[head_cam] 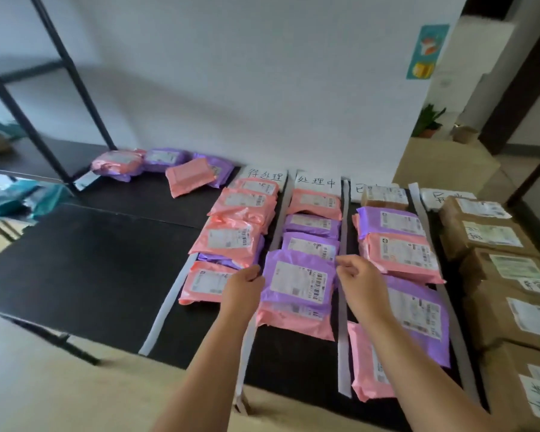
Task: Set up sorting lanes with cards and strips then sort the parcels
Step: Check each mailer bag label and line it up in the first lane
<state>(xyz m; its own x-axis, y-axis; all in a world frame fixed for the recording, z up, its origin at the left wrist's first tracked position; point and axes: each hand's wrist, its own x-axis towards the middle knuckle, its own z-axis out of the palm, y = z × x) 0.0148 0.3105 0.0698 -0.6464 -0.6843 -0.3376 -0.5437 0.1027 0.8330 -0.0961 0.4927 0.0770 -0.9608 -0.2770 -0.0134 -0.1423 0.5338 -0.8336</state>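
A purple parcel [296, 280] lies in the second lane on top of a pink parcel [296, 322]. My left hand [243, 289] grips its left edge and my right hand [360, 282] pinches its upper right corner. Grey paper strips [166, 304] [343, 338] divide the black table [75, 260] into lanes. White handwritten cards [264, 176] [315, 182] head the lanes at the far edge. Pink and purple parcels fill the first three lanes.
Brown cardboard boxes [508, 275] fill the rightmost lane. Several unsorted pink and purple parcels [159, 166] lie at the table's back left. A black metal rack [44, 98] stands to the left. A large cardboard box [443, 163] and a potted plant [429, 121] sit behind on the right.
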